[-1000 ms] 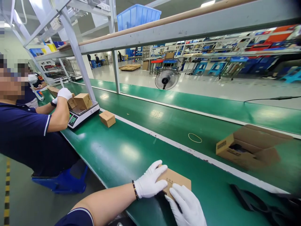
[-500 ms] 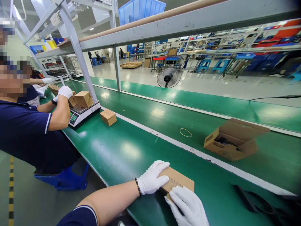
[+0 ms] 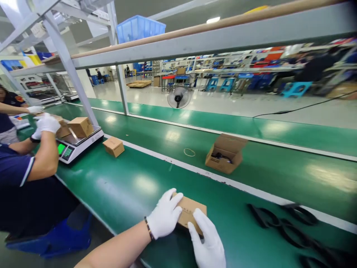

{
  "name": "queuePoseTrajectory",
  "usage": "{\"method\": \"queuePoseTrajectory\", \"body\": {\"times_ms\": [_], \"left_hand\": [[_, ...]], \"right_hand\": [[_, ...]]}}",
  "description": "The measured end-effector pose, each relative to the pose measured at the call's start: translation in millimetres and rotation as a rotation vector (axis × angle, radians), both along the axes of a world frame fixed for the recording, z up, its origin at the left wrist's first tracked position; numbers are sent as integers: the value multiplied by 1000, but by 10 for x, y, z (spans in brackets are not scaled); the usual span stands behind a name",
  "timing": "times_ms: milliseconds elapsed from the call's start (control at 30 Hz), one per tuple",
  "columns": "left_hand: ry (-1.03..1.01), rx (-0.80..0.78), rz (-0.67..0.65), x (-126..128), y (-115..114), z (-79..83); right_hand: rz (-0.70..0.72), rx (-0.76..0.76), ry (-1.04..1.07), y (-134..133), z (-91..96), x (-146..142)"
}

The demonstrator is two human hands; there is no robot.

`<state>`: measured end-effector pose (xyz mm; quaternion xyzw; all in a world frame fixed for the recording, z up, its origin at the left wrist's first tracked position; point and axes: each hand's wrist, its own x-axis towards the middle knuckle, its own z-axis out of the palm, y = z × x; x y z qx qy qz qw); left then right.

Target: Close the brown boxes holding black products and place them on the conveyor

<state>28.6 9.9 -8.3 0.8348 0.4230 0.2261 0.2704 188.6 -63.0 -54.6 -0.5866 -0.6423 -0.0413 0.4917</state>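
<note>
A small brown cardboard box [image 3: 187, 208] with dark print on its top lies on the green work surface in front of me. Both my hands wear white gloves. My left hand [image 3: 166, 214] grips its left end, fingers over the top edge and thumb on the top face. At the near right corner, my right hand [image 3: 208, 238] holds the box between thumb and fingers. The box's underside and part of its near side are hidden.
An open carton [image 3: 224, 160] with a dark item inside sits beyond the white strip, near a rubber band [image 3: 189, 152]. Black straps [image 3: 290, 227] lie at right. To the left, a closed box [image 3: 113, 146] stands beside a scale [image 3: 80, 143] where a gloved co-worker [image 3: 46, 149] handles boxes.
The view has swung right, so everything sits further left in the picture. My right hand's fingers have shifted from the box's near side towards its right end. My left hand keeps its hold.
</note>
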Motion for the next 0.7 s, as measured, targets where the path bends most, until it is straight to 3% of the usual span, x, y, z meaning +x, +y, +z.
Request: {"method": "queuePoseTrajectory", "body": {"times_ms": [100,200,267,433,533,600,700], "left_hand": [[127,254,-23,115,-102,211],[178,299,-135,264,-157,358],[240,303,-121,272,-85,390],[493,350,114,-195,548,362],[586,400,308,-399,1009,399],[527,457,317,-297,1259,457],[427,435,185,176,1584,529]], "right_hand": [[8,-93,62,58,135,-2],[-107,-96,-39,257,178,202],[-251,-72,-100,428,145,529],[-528,-25,-277,661,-55,1725],[-508,0,-407,665,-213,2236],[-427,18,-491,669,-317,2357],[-298,44,-586,688,-442,2279]]}}
